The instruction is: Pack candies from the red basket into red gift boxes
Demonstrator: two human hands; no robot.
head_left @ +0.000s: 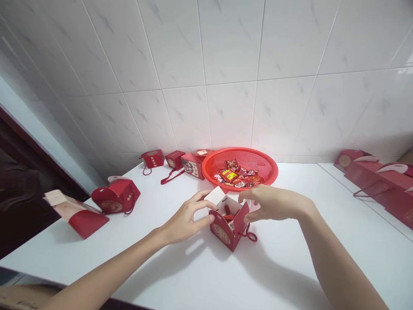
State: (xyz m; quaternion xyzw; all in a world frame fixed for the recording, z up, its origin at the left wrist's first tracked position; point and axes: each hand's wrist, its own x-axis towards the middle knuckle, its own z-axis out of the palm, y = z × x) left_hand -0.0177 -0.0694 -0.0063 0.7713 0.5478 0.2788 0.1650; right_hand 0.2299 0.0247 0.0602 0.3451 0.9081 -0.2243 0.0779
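Note:
A small red gift box [222,232] with a white inside stands on the white table, its top flaps up. Wrapped sweets [229,218] show inside it. My left hand [189,217] grips the box's left side, its thumb at the edge of the front panel and its fingers by a white flap. From the right, my right hand [274,204] has curved fingers and thumb on the right flap. A red cord handle [250,234] hangs from the box's right side. Just behind is a red plastic basket [275,168] holding several wrapped sweets [240,174].
Several red boxes line the back left, including one with a cord [153,159] and one with a printed picture [192,167]. Nearer left are a domed box [118,196] and an open-ended carton [85,219]. More red cartons [371,178] lie right. A tiled wall [226,107] rises behind.

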